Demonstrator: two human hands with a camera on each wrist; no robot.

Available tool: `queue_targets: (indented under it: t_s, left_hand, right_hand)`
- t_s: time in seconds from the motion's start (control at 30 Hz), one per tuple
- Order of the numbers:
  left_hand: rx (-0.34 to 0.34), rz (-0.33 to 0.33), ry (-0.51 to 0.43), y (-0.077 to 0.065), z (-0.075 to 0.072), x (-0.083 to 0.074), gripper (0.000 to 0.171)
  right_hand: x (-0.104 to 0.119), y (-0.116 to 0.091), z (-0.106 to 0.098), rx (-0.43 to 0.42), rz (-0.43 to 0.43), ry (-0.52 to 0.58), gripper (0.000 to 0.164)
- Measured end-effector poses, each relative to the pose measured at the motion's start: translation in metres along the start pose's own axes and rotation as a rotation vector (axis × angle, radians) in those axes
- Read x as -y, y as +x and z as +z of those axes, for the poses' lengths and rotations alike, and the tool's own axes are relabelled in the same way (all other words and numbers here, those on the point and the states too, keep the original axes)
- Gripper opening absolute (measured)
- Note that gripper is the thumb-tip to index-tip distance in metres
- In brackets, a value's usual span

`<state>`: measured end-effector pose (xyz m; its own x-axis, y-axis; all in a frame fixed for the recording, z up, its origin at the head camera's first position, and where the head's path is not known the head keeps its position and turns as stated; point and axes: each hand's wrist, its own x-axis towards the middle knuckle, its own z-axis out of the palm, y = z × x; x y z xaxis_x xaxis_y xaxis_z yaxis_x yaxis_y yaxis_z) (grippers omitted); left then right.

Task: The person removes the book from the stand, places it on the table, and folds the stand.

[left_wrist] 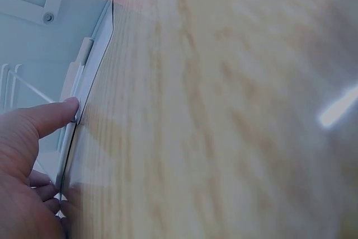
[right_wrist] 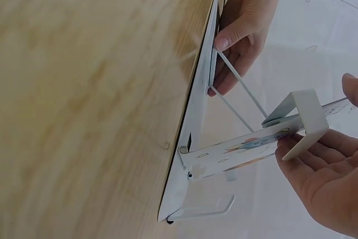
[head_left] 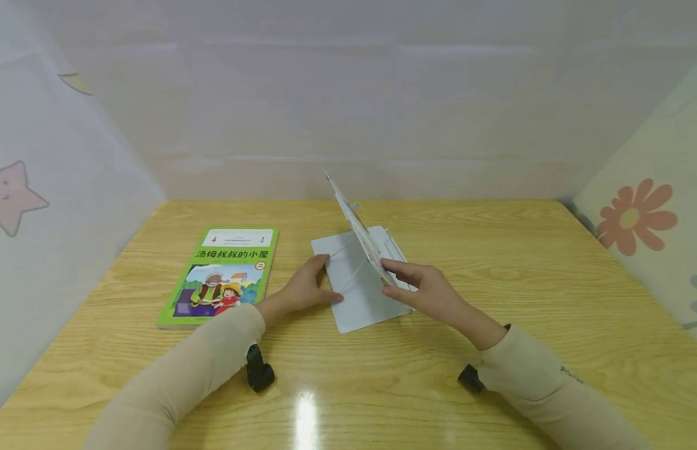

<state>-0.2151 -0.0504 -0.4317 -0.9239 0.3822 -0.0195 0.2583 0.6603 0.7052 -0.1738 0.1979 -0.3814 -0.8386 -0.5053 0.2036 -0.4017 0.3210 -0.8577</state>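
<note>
A white folding book stand stands partly raised in the middle of the table. Its flat base [head_left: 356,315] lies on the wood, and its printed panel [head_left: 359,231] leans up at a steep tilt. Thin wire supports [right_wrist: 242,85] run from the base's left edge to the panel. My left hand [head_left: 304,286] holds that edge, thumb on top, other fingers at the rim. On the panel's near edge, my right hand [head_left: 429,290] pinches between thumb and fingers, beside a white bracket [right_wrist: 313,117] in the right wrist view.
Left of the stand lies a green-bordered picture book [head_left: 230,284], cover up, close to my left forearm. The wooden table [head_left: 522,250] meets pale cloth walls [head_left: 348,112] at the back and sides. Black wrist cameras [head_left: 259,372] hang below both sleeves.
</note>
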Motion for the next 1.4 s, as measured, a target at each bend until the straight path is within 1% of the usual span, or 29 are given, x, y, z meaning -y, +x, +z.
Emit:
queue_targets:
  t_s: [0.17,0.4,0.57,0.73,0.77,0.8,0.93,0.97,1.0,1.03,1.17,1.2,1.3,1.4]
  left_hand:
    - [-0.009,0.006,0.012,-0.002,0.000,-0.001,0.086]
    - [-0.013,0.004,0.000,0.000,0.002,0.000,0.083]
    - [-0.020,0.005,0.013,0.001,0.003,0.000,0.082]
    - [-0.024,0.016,0.013,-0.001,0.003,-0.001,0.083]
    - [-0.025,0.021,0.008,-0.001,0.003,-0.001,0.083]
    - [-0.033,0.043,0.014,-0.001,0.004,0.000,0.083]
    - [-0.035,0.054,0.001,0.001,0.004,0.004,0.085]
    - [-0.042,0.072,0.014,0.002,0.005,0.008,0.086]
    - [-0.042,0.072,0.015,0.002,0.006,0.008,0.086]
    - [-0.037,0.053,0.008,0.003,0.005,0.007,0.085]
    - [-0.030,0.027,0.041,0.001,0.005,0.002,0.083]
    - [-0.023,0.007,0.041,0.000,0.004,-0.001,0.083]
    - [-0.017,-0.004,0.061,-0.001,0.003,-0.003,0.082]
    - [-0.020,-0.009,0.059,-0.001,0.003,-0.003,0.082]
  right_hand:
    - [-0.001,0.000,0.001,-0.023,-0.021,-0.014,0.045]
    - [-0.003,-0.002,0.005,-0.039,-0.116,-0.092,0.042]
    - [-0.005,-0.003,0.006,-0.054,-0.171,-0.157,0.041]
    - [-0.004,-0.005,0.005,-0.047,-0.185,-0.176,0.041]
    - [-0.004,-0.005,0.004,-0.044,-0.178,-0.169,0.041]
    - [-0.003,-0.005,0.004,-0.041,-0.175,-0.162,0.041]
    - [-0.002,-0.007,0.001,-0.046,-0.145,-0.137,0.040]
    - [-0.002,-0.008,0.001,-0.049,-0.135,-0.128,0.039]
    - [-0.003,-0.008,0.000,-0.051,-0.126,-0.119,0.039]
    - [-0.003,-0.008,-0.001,-0.053,-0.118,-0.106,0.038]
    - [-0.007,-0.009,-0.003,-0.052,-0.120,-0.051,0.035]
    - [-0.008,-0.010,-0.004,-0.052,-0.125,-0.034,0.035]
    - [-0.010,-0.010,-0.006,-0.050,-0.135,0.010,0.036]
    - [-0.011,-0.011,-0.008,-0.061,-0.129,0.038,0.035]
